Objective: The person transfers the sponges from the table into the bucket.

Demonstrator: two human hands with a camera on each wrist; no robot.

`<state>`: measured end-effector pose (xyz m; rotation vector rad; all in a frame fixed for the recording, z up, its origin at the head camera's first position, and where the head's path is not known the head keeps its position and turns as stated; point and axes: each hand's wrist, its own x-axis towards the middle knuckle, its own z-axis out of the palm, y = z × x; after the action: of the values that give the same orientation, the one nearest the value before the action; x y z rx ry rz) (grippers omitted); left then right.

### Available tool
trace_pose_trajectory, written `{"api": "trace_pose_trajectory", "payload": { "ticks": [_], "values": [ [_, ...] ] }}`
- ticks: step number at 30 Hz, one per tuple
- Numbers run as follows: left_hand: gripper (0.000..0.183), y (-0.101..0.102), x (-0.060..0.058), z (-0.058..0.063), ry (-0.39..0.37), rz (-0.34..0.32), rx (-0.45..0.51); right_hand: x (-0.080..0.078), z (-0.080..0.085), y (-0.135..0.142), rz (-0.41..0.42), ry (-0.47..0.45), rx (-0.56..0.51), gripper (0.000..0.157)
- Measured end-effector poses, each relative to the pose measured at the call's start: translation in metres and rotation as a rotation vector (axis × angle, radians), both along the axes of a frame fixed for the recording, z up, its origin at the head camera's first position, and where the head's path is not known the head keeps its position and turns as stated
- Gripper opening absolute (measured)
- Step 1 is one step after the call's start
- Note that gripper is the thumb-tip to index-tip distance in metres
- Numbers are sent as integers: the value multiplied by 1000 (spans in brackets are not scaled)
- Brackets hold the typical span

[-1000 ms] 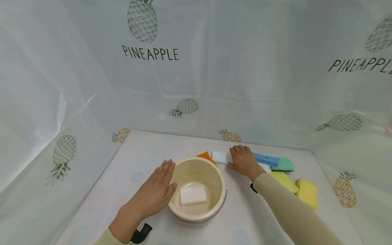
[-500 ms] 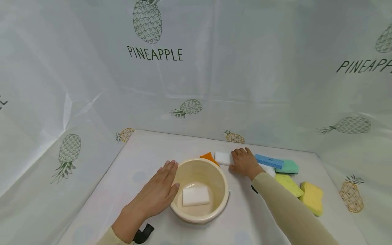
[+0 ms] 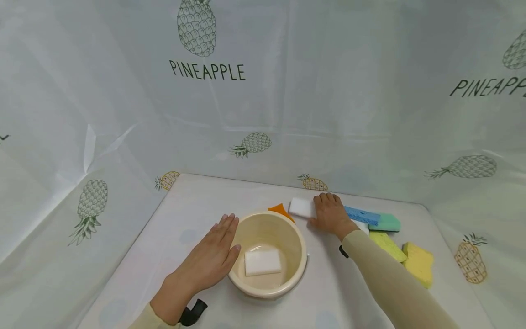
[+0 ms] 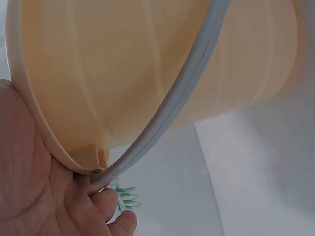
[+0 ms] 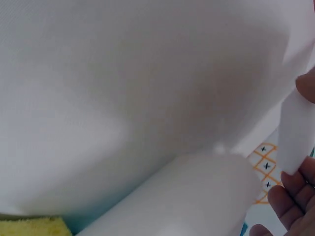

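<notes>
A cream bucket (image 3: pixel 302 262) stands in the middle of the table, a white sponge block (image 3: pixel 263 262) lying flat on its bottom. My left hand (image 3: pixel 209 256) rests on the bucket's left rim with straight fingers. In the left wrist view, its palm (image 4: pixel 29 172) touches the rim beside the grey handle (image 4: pixel 172 105). Beyond the bucket, at the right, my right hand (image 3: pixel 330 214) holds another white sponge block (image 3: pixel 302 208). The right wrist view shows that block (image 5: pixel 294 132) pinched between the thumb above and the fingers below.
Right of my right hand lie a blue sponge (image 3: pixel 362 215), a green sponge (image 3: pixel 387 222), a yellow-green sponge (image 3: pixel 386 244) and a yellow sponge (image 3: pixel 419 262). A white piece (image 3: pixel 361 226) is partly under the blue one. An orange object (image 3: pixel 281 211) sits behind the bucket.
The right hand has shifted slightly up in the head view, and the white sponge block it holds has risen and tilted a little. The left hand stays on the rim.
</notes>
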<state>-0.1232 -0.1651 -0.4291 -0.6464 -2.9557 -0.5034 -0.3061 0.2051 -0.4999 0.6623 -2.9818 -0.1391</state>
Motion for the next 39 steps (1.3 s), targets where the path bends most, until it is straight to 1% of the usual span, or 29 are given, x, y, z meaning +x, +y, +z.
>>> {"api": "trace_pose_trajectory", "payload": {
  "ticks": [6, 11, 19, 24, 28, 33, 37, 39],
  "values": [
    [67, 0, 0, 1, 6, 2, 10, 3, 7, 9, 7, 84, -17, 69],
    [67, 1, 0, 1, 15, 1, 16, 6, 10, 13, 9, 143, -7, 70],
    [67, 2, 1, 2, 48, 3, -10, 15, 20, 16, 16, 188, -6, 69],
    [68, 2, 1, 4, 61, 20, -48, 21, 26, 16, 29, 210, -13, 70],
    [70, 3, 1, 6, 70, 46, -75, 26, 31, 15, 50, 233, -25, 70],
    [69, 4, 2, 8, 79, 74, -99, 34, 39, 12, 81, 288, -52, 68],
    [69, 5, 2, 9, 81, 79, -104, 40, 46, 10, 99, 336, -82, 67],
    [69, 5, 3, 10, 80, 81, -99, 44, 52, 8, 103, 344, -104, 68]
  ]
}}
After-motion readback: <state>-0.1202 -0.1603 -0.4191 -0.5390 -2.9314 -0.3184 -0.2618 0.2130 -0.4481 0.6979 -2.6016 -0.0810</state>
